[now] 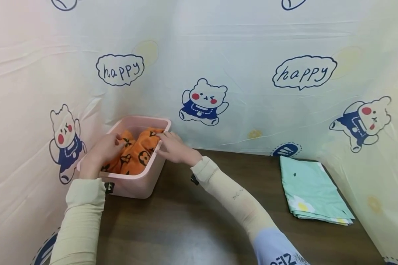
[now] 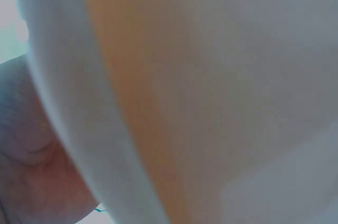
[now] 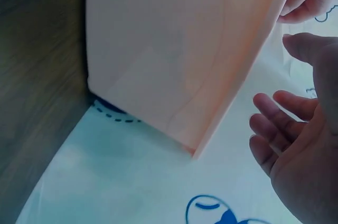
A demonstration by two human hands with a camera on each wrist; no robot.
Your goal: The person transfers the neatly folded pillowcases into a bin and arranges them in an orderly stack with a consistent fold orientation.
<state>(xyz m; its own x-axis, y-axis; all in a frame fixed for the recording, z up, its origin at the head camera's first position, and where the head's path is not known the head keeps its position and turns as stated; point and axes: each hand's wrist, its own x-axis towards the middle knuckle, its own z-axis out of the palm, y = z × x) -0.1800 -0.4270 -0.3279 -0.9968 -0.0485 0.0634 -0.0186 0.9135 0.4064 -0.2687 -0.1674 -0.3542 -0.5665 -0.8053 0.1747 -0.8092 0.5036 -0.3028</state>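
An orange cloth (image 1: 137,152) with black flower and monogram prints lies bunched inside a pink plastic bin (image 1: 142,184). My left hand (image 1: 103,149) reaches over the bin's left side, its bent fingertips at the cloth; whether they pinch it is hidden. Over the right rim hovers my right hand (image 1: 177,147), and in the right wrist view this right hand (image 3: 296,139) has loosely bent, spread fingers with nothing between them. The bin wall (image 2: 222,76) fills most of the left wrist view, with part of the left hand (image 2: 42,166) behind its rim.
A folded mint-green cloth (image 1: 313,191) with daisy prints lies at the right of the dark wooden table (image 1: 185,221). A printed sheet (image 1: 245,73) with bears and "happy" lettering hangs behind and at both sides, close to the bin.
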